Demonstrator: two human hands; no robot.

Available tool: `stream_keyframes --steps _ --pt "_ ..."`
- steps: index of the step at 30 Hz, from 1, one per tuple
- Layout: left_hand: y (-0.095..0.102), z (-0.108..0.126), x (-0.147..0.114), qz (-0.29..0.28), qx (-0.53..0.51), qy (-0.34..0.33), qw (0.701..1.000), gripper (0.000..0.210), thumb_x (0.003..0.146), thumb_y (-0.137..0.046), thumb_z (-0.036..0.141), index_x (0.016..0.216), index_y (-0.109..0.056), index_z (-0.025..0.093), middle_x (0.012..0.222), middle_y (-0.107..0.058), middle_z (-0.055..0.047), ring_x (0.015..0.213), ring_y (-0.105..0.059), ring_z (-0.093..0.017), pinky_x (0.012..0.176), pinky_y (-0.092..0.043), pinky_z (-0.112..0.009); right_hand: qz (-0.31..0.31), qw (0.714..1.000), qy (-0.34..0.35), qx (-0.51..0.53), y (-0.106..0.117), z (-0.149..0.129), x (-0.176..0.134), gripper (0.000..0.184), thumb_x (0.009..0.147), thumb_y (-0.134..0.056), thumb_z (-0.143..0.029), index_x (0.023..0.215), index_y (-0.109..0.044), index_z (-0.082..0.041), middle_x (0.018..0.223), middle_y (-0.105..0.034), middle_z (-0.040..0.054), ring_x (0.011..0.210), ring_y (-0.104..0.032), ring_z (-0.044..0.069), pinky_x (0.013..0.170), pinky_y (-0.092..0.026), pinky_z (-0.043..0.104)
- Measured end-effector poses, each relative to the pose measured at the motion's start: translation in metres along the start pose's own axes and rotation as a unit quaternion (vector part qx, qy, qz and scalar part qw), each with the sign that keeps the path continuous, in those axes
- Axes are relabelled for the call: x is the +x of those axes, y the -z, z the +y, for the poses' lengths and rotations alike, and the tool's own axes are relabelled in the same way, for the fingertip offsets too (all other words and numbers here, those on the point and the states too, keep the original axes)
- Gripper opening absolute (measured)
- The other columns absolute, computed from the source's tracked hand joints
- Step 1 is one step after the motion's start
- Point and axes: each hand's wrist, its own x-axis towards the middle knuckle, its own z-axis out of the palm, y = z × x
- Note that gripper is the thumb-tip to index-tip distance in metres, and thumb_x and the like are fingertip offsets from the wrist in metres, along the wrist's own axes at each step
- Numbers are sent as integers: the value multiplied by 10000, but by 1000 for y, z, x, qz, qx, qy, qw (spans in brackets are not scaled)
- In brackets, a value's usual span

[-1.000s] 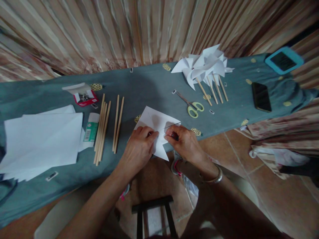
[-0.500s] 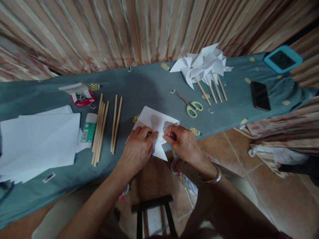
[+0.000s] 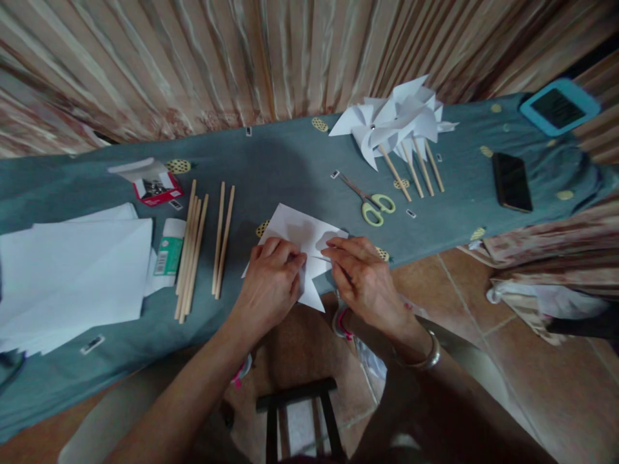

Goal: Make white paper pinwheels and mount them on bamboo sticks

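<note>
A white sheet of paper (image 3: 296,224) with cuts in it lies at the table's near edge, one pointed flap hanging toward me. My left hand (image 3: 271,278) covers its left part, thumb and forefinger pinched together on the paper near the middle. On the right, my right hand (image 3: 365,278) has its fingers stretched out and slightly apart, the tips touching the paper beside a cut. Green-handled scissors (image 3: 372,207) lie just beyond the right hand. Two loose wooden sticks (image 3: 225,241) are to the left of the left hand.
Several finished paper pinwheels (image 3: 391,125) lie at the back right. A phone (image 3: 512,182) and a blue-framed device (image 3: 560,107) are farther right. Leftward are more wooden sticks (image 3: 192,258), a glue stick (image 3: 169,252), a red box of pins (image 3: 155,187) and stacked paper (image 3: 82,270).
My right hand has gone from a pinch to outstretched fingers and shifted slightly to the right. My left hand stays on the paper in nearly the same place.
</note>
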Motion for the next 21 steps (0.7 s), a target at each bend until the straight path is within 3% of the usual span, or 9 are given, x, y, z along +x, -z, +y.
stream_keyframes --steps 6,12,21 --pt "-3 -1 0 10 16 -15 1000 251 807 -510 99 982 -681 155 956 -651 -108 964 -505 -290 741 -414 -435 -4 1000 -14 15 -4 5 -6 320 851 -453 -102 1066 -684 -157 1239 -625 132 1144 -534 288 1010 -441 498" --pt "-6 2 -1 16 29 -25 999 242 835 -491 129 984 -681 123 969 -649 -122 983 -500 -311 757 -422 -452 -1 999 -34 3 -5 6 -8 318 816 -466 -101 1073 -652 -118 1431 -435 171 1309 -403 329 1073 -365 520" --pt "-7 3 2 28 5 -22 999 276 889 -451 184 945 -713 119 959 -658 -128 981 -493 -305 770 -418 -466 7 999 -29 -10 -12 4 2 383 859 -405 -134 1180 -613 -115 1435 -449 176 1320 -413 322 1056 -377 510"
